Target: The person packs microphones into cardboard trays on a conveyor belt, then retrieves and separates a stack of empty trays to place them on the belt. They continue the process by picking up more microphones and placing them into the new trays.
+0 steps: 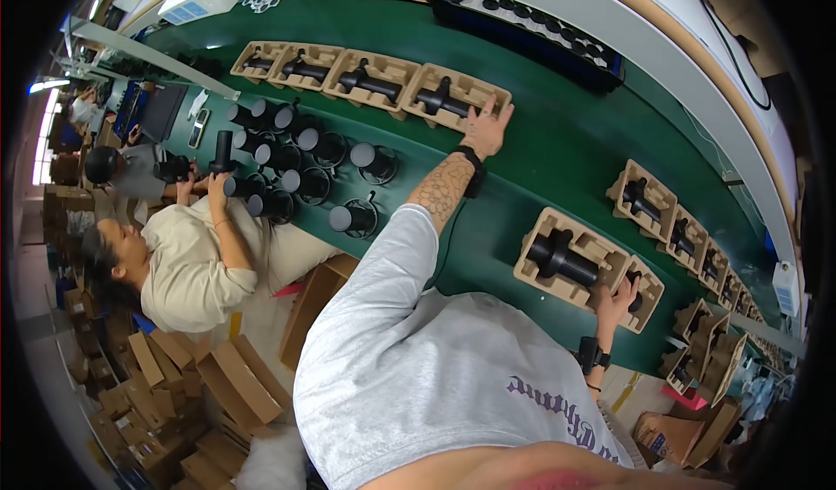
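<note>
My left hand (pixel 489 128) rests with spread fingers on the right end of a brown moulded pulp tray (pixel 500 98). That tray holds a black cylindrical part with a side knob (pixel 446 98) and ends a row of similar filled trays. Closer to my body, my right hand (pixel 616 303) bends its fingers over the near edge of another pulp tray (pixel 522 268). A larger black cylindrical part (pixel 566 259) lies in this tray's left section. A smaller black part (pixel 635 300) sits under my right fingers, partly hidden.
Several black cylinders with grey caps (pixel 353 220) stand at the left of the green bench (pixel 488 198). A co-worker (pixel 196 259) there handles a black part. More filled trays (pixel 644 198) line the right. A blue-edged bin (pixel 531 33) stands at the back; cardboard boxes (pixel 239 381) cover the floor.
</note>
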Demonstrator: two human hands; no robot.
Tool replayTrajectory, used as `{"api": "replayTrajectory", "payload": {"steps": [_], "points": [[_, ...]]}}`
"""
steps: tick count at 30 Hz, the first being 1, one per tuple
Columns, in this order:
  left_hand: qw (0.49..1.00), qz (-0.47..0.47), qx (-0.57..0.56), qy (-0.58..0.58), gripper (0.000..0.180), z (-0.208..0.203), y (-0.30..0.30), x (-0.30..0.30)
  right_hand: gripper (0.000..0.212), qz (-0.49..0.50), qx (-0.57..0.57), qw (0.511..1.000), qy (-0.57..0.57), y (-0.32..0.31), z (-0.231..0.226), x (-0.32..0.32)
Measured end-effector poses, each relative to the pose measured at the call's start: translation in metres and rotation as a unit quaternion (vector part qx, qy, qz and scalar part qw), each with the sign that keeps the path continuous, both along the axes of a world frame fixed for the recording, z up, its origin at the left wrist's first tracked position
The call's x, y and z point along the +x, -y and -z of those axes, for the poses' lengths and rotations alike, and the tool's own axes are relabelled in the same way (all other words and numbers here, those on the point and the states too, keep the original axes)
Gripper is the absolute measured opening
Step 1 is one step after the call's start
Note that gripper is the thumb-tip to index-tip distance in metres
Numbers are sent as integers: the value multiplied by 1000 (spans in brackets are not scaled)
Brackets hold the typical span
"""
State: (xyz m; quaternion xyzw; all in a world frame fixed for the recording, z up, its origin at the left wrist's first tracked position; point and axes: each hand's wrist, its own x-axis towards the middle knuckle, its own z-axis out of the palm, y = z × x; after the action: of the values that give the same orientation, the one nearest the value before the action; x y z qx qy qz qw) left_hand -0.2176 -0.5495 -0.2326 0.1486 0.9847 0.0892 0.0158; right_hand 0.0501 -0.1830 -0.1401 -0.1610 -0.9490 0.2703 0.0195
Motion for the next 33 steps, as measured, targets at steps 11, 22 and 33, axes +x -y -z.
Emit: {"api": "replayTrajectory", "payload": {"steps": [11, 22, 33], "points": [[993, -40, -33, 106, 73, 23, 36, -29, 33, 75, -340, 936, -46, 41, -72, -127], [992, -1, -84, 97, 42, 41, 42, -39, 27, 49, -214, 975, -26, 124, 37, -284], [985, -60, 95, 130, 56, 20, 43, -35, 38, 54, 39, 994, 82, 134, 111, -265]]}}
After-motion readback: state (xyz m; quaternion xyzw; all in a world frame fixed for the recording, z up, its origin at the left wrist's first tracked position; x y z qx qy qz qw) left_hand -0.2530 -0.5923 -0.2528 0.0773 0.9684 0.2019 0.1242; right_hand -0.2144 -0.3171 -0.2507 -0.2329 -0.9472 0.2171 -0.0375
